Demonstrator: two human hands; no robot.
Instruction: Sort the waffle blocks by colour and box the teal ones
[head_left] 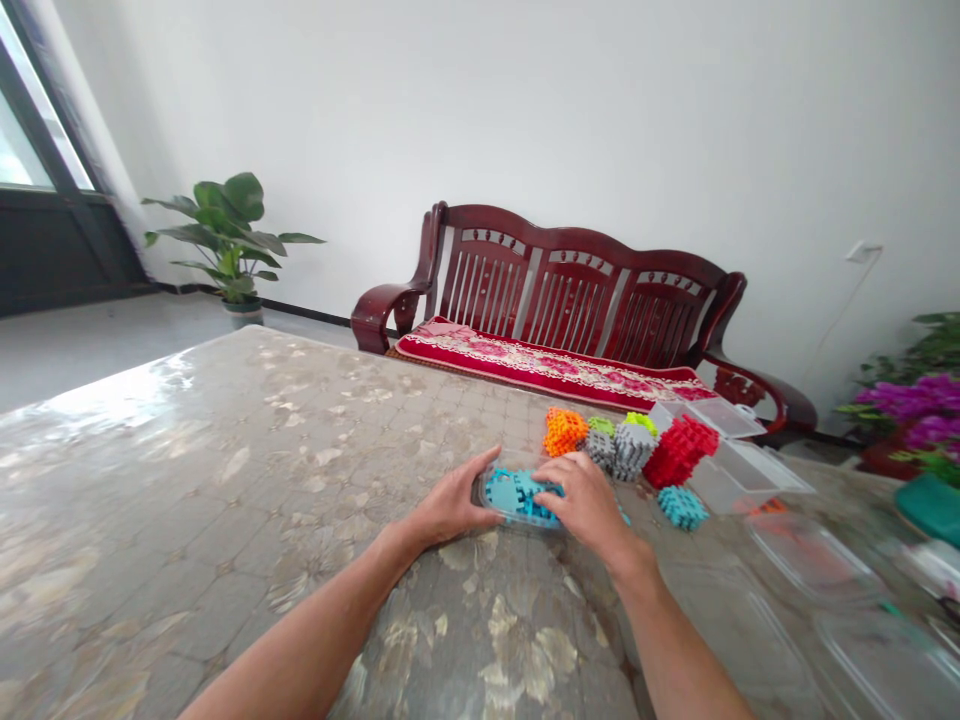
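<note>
A small clear plastic container (517,522) sits on the table in front of me, with blue toothed building blocks (512,493) inside. My left hand (461,497) grips its left end, thumb on the near side and fingers toward the far side. My right hand (581,497) reaches over the right end, its fingers bent down onto the blue blocks; the fingertips are partly hidden among them. Just beyond the right hand stand stacks of similar blocks: orange (564,432), grey (634,450) and red (681,450). A light-blue stack (682,508) lies to the right.
An open clear box (739,478) stands behind the red stack. Clear lids or trays (810,555) lie along the right side of the patterned tabletop (300,480). Past the table are a dark red wooden bench (577,270), a potted plant (232,235) and purple flowers (911,410).
</note>
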